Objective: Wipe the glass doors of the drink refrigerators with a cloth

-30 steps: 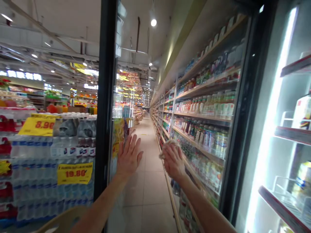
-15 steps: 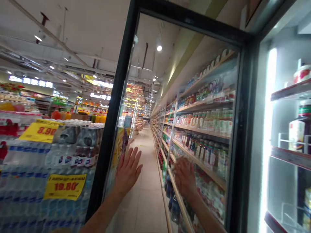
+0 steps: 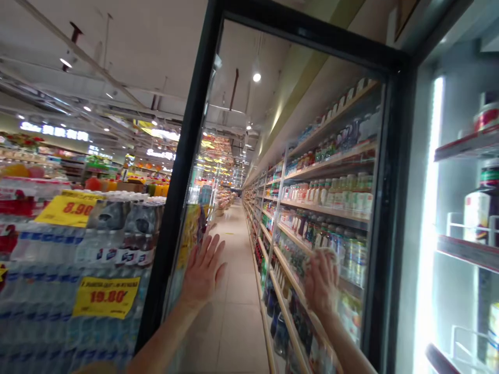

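Observation:
A glass door (image 3: 241, 270) with a black frame (image 3: 177, 197) stands open in front of me. My left hand (image 3: 202, 272) lies against its glass, fingers spread and nothing in them. My right hand (image 3: 322, 283) is on the right part of the pane, fingers close together and bent over a pale, crumpled cloth (image 3: 326, 253). Only the cloth's edge shows at the fingertips, and it is blurred. Shelves of bottles and the aisle show in the glass behind both hands.
To the right is a lit cooler with bottles (image 3: 477, 215) on its shelves (image 3: 468, 252). On the left, bottled water packs (image 3: 39, 296) are stacked high, with yellow price signs (image 3: 106, 297). Ceiling lamps hang above.
My right hand has moved to the right across the glass with the cloth. My left hand stays against the pane almost in the same place.

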Motion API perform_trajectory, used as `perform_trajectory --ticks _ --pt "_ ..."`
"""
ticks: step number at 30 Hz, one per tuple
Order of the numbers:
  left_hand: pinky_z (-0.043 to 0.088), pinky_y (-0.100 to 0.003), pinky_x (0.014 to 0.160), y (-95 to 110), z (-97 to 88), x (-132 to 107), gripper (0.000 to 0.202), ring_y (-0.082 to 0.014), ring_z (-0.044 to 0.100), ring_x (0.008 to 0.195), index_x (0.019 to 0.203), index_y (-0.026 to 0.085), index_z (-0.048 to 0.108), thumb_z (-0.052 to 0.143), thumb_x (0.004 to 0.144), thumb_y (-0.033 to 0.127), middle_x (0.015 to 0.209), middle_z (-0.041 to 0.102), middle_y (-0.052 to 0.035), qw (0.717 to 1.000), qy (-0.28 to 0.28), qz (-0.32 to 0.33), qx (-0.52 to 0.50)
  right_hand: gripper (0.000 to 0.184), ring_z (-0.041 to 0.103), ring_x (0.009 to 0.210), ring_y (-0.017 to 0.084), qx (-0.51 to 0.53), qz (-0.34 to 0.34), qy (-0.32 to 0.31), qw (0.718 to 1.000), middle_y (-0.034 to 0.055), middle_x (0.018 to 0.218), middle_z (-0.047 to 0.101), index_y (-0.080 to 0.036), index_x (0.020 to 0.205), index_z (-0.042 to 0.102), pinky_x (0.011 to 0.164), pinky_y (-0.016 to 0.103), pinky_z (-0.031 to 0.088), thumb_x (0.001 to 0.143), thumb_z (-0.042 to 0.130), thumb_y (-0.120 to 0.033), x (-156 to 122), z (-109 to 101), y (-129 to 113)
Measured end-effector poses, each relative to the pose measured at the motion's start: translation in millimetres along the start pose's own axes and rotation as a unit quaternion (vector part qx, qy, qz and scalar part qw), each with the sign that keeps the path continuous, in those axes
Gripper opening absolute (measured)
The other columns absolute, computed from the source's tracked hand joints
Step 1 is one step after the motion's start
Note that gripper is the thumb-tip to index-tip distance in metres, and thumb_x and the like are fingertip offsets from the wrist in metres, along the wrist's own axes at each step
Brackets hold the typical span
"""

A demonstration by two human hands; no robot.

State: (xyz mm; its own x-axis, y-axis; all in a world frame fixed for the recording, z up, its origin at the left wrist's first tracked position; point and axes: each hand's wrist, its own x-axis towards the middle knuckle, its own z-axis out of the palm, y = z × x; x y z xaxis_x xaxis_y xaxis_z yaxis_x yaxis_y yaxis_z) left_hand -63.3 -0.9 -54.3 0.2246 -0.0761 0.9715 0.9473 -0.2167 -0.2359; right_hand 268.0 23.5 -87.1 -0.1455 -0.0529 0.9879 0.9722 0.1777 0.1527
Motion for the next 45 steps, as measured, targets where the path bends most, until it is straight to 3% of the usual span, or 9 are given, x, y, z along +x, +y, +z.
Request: perform_trajectory --ticks 5,13,17,22,28,31,36,39,45 --pt "0.019 -0.042 0.112 2.9 -0.5 0.4 0.062 -0.0215 0.031 0.134 0.144 0.021 0.018 0.044 0.088 0.025 0.135 0.047 -0.0098 1.0 -0.006 -0.009 -0.002 0.052 0.03 0.134 0.033 -0.046 0.227 0.107 0.967 0.0207 0.142 0.035 -0.013 0.14 0.032 0.1 0.061 0.033 0.089 0.034 -0.027 1.1 -6.3 57.5" --pt "0.018 -0.043 0.113 -2.3 6.7 -2.5 0.066 -0.0205 0.026 0.136 0.145 0.019 0.013 0.046 0.088 0.024 0.137 0.045 -0.0109 1.0 -0.009 0.006 0.008 0.048 0.024 0.137 0.027 0.063 -0.088 -0.049 0.993 0.0096 0.138 0.044 -0.022 0.132 0.044 0.106 0.054 0.028 0.084 0.041 -0.019 12.2 7.2 -86.2" --pt "0.017 -0.043 0.113 -2.2 5.5 -2.9 0.065 -0.0211 0.027 0.136 0.145 0.019 0.015 0.047 0.088 0.025 0.137 0.045 -0.0106 1.0 -0.016 0.002 0.007 0.045 0.027 0.136 0.025 0.049 -0.11 -0.035 0.992 0.0099 0.135 0.047 -0.023 0.129 0.046 0.107 0.052 0.026 0.084 0.042 -0.019 9.1 -0.1 -54.9" --pt "0.019 -0.043 0.112 2.8 -0.1 -2.1 0.061 -0.022 0.027 0.136 0.144 0.02 0.021 0.045 0.088 0.026 0.137 0.046 -0.0104 1.0 -0.021 -0.015 -0.004 0.05 0.028 0.135 0.032 -0.006 0.143 0.075 0.987 0.0191 0.142 0.035 -0.015 0.137 0.037 0.101 0.061 0.029 0.088 0.036 -0.024 22.0 -1.6 2.7" --pt "0.019 -0.042 0.112 2.9 -2.8 -0.7 0.06 -0.0213 0.029 0.135 0.143 0.02 0.022 0.045 0.088 0.027 0.137 0.046 -0.01 0.999 -0.033 -0.019 -0.005 0.051 0.023 0.137 0.028 0.063 -0.038 -0.007 0.997 0.0127 0.14 0.041 -0.02 0.136 0.039 0.106 0.056 0.025 0.085 0.041 -0.02 28.8 8.5 -89.0" --pt "0.018 -0.042 0.112 1.2 -2.2 -0.1 0.058 -0.0213 0.031 0.134 0.142 0.019 0.025 0.045 0.088 0.027 0.136 0.046 -0.0103 1.0 -0.029 -0.012 0.0 0.049 0.028 0.136 0.025 0.085 -0.116 -0.036 0.989 0.0087 0.137 0.046 -0.022 0.133 0.043 0.109 0.05 0.024 0.084 0.042 -0.02 30.3 9.5 -96.1" --pt "0.018 -0.041 0.112 1.9 -3.2 -4.9 0.049 -0.0213 0.035 0.132 0.137 0.017 0.037 0.043 0.089 0.027 0.133 0.051 -0.0103 1.0 -0.019 -0.008 0.009 0.05 0.028 0.135 0.03 0.011 0.118 0.067 0.991 0.0153 0.142 0.038 -0.016 0.136 0.039 0.104 0.057 0.028 0.088 0.035 -0.027 68.2 10.0 -21.9" --pt "0.019 -0.042 0.112 3.9 -6.9 3.3 0.043 -0.0226 0.034 0.133 0.129 0.017 0.047 0.043 0.089 0.029 0.132 0.052 -0.0107 1.0 -0.009 -0.012 -0.008 0.052 0.027 0.135 0.032 0.003 0.197 0.089 0.976 0.0179 0.143 0.035 -0.013 0.138 0.036 0.102 0.06 0.028 0.089 0.033 -0.029 102.9 12.6 -15.3" --pt "0.017 -0.046 0.112 -0.6 -1.5 88.2 0.048 -0.0247 0.022 0.138 0.135 0.017 0.04 0.042 0.09 0.032 0.144 0.036 -0.011 1.0 -0.012 -0.011 0.001 0.046 0.024 0.137 0.022 0.041 -0.126 0.005 0.991 0.0084 0.139 0.043 -0.021 0.133 0.042 0.109 0.047 0.026 0.088 0.038 -0.023 132.6 15.6 -59.2"
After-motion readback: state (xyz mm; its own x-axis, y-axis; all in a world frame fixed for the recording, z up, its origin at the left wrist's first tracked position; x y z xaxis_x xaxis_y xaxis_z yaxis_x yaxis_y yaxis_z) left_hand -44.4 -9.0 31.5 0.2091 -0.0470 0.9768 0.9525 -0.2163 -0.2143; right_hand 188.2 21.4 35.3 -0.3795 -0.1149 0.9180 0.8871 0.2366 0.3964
